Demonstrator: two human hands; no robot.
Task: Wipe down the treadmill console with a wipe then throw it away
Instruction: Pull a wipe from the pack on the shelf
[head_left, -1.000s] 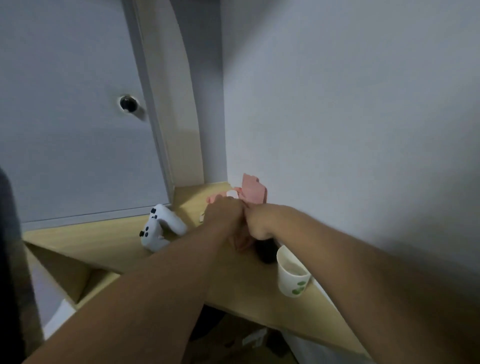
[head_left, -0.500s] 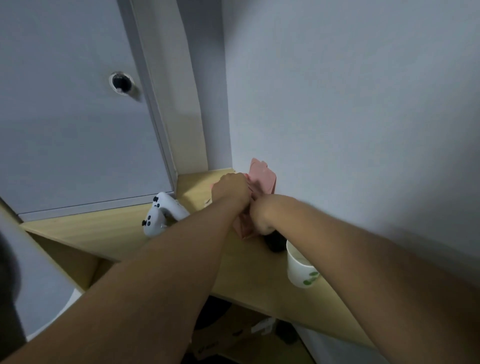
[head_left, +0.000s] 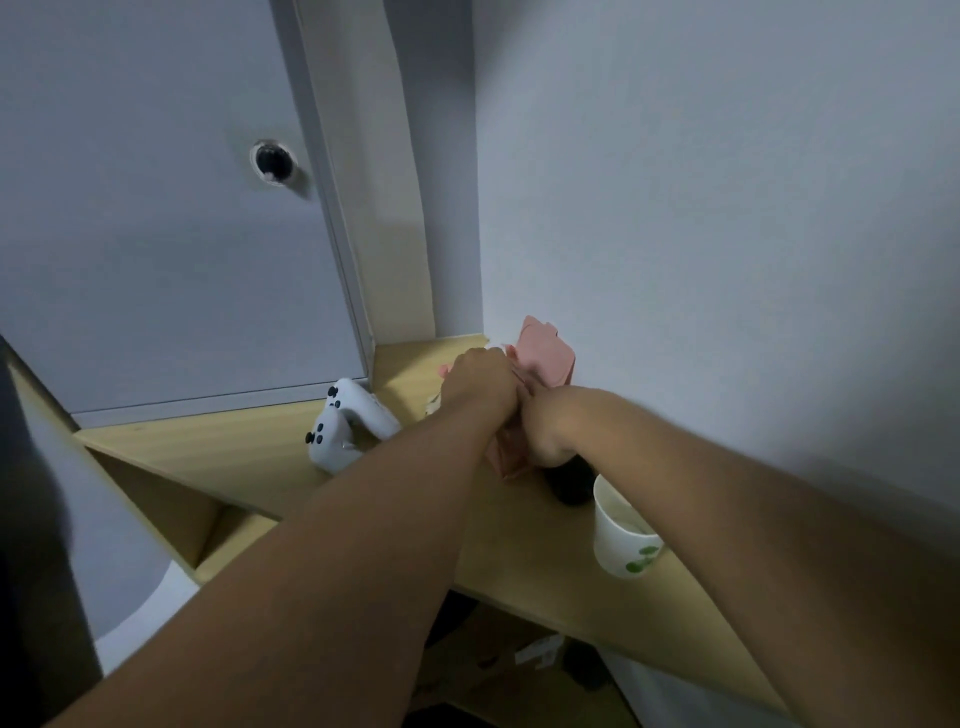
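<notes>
Barely begun, I judge: wiping and discarding are all still to do.
On the pale wooden corner shelf (head_left: 249, 457) lies the soft pink wipe packet (head_left: 545, 358). The right hand (head_left: 545, 431) curls round its lower end; the left hand (head_left: 480, 382) covers its top, grip hidden. No treadmill console in view.

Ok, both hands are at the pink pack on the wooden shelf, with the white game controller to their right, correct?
No. The head view shows the white game controller left of the hands, not right. The left hand and right hand are indeed at the pink pack on the wooden shelf.
</notes>
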